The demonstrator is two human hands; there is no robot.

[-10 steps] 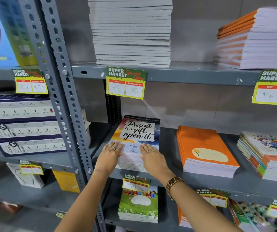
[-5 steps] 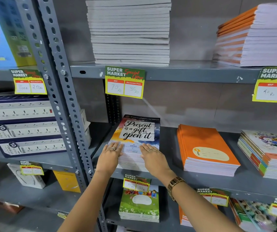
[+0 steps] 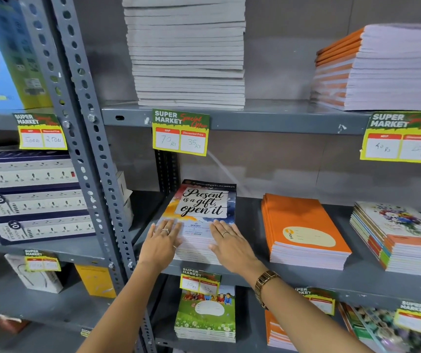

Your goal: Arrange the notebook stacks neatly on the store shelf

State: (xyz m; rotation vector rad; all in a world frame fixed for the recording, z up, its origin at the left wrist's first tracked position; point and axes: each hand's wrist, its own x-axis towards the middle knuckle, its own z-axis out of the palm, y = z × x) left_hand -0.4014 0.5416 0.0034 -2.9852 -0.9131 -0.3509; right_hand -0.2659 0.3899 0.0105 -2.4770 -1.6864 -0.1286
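Stack: notebooks with a "Present is a gift, open it" cover, at the left end of the middle shelf, by the post.
Left hand: flat, fingers spread, on the stack's near left corner.
Right hand: flat, fingers spread, on its near right corner.
Neighbours: orange stack just right, floral stack beyond.
Above: price tag, 70 and 35.

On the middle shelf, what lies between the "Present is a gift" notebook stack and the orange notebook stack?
Nothing: the head view shows only bare grey shelf between the "Present is a gift" stack and the orange notebook stack.
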